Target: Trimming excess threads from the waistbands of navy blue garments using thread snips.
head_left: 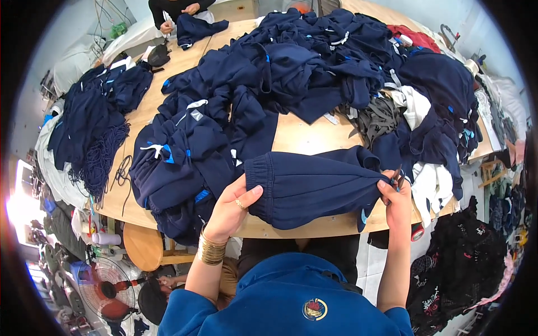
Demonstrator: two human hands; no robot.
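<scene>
Both hands are stretching 1 navy garment point(322, 193) sideways over the near edge of a pale wooden table point(302, 137). On the left, the left hand point(228, 208) is nearly closing, pinching the gathered cuff point(259, 185) with its thumb on top; gold bangles point(212, 252) are circling that wrist. The right hand point(395, 196), also curled nearly closed, is gripping the garment's right end, and a small dark pointed tool point(399, 177) is poking up from it, too small to identify.

Around them, from the left, a fan point(106, 289) is standing low. Navy cords point(103, 154) are lying at the table's left edge, and a wooden stool point(141, 246) is standing just beside the table. Across the table, a co-worker in black point(182, 7) is handling a navy piece point(196, 31). A large mound of navy clothes point(291, 67) is spreading over the middle. Farther right, gray straps point(381, 120) and white cloth point(431, 186) are lying against more navy fabric point(437, 84). At far right, black clothing point(459, 263) is lying below table level.
</scene>
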